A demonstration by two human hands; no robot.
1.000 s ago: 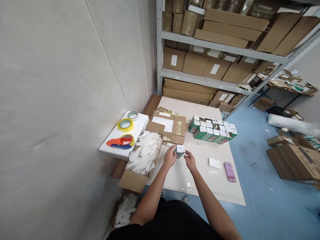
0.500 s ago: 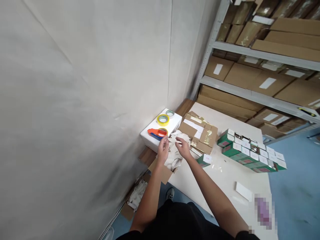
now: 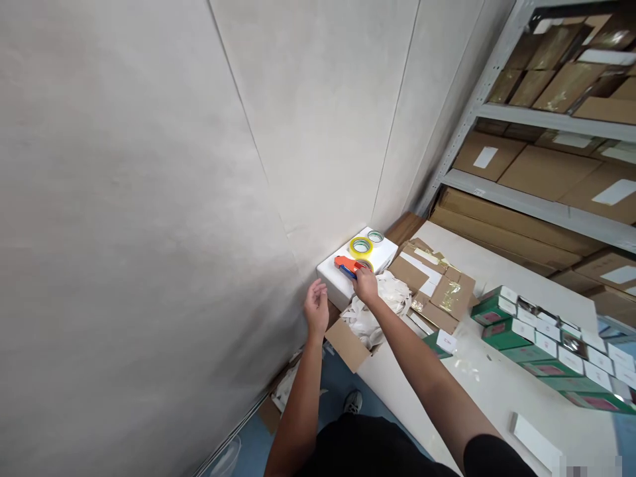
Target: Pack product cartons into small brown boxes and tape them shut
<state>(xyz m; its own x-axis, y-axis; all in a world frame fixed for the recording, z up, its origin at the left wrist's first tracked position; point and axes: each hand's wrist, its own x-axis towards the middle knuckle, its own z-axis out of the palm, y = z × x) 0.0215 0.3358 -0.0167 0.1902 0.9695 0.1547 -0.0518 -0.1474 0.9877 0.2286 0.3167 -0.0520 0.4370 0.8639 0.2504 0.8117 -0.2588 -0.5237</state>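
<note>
One tape dispenser (image 3: pixel 344 264) reached | right hand (image 3: pixel 366 285): fingers' hold unclear | left hand (image 3: pixel 317 310): half-spread, empty

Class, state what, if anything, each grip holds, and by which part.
The right grip is at the roll end of the orange tape dispenser; whether it is closed cannot be told. The left grip holds nothing.

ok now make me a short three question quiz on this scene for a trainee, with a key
1. Which hand is at the orange-and-blue tape dispenser?
2. True or false: the loose yellow tape roll lies on the white block.
3. Fill in the missing colour: loose ____ strips are heaped in the open carton beside that block.

Key: 1. the right hand; 2. true; 3. white.
</note>
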